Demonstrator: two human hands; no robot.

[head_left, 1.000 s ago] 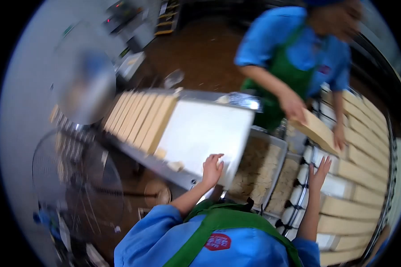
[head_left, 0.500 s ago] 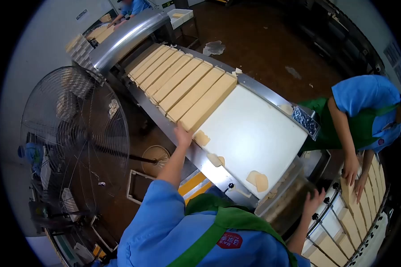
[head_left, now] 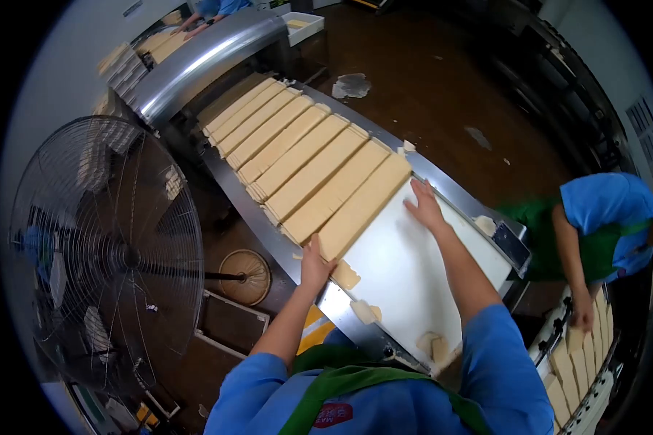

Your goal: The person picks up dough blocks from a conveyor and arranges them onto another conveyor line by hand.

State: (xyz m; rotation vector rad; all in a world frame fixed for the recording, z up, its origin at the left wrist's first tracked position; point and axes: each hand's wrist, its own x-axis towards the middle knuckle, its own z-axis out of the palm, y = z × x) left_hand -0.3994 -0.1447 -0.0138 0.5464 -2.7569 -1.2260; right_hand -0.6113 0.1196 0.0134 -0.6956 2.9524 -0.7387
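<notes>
Thick strips of pale layered dough lie side by side across the white conveyor belt [head_left: 392, 290]. My left hand [head_left: 315, 268] is at the near end of the closest dough strip [head_left: 366, 206], fingers against its end and thumb along its side. At the far end of that strip is my right hand [head_left: 426, 208], fingers spread, just above the belt; whether it touches the dough is unclear. A flat dough scrap [head_left: 346, 275] lies beside my left hand. Another scrap [head_left: 364, 312] rests on the metal edge, and one more [head_left: 434, 346] is near the belt's end.
A curved metal cover [head_left: 210, 61] spans the conveyor's far end. On the left stands a large wire-caged fan [head_left: 109, 254]. To the right a co-worker [head_left: 606, 225] has a hand [head_left: 582, 310] over a rack of dough pieces [head_left: 577, 359]. A dark-faced box [head_left: 511, 246] sits at the belt's right edge.
My right hand has moved from the lower right, off the belt, to the far end of the closest strip. My left hand stays at its near end. The view has shifted.
</notes>
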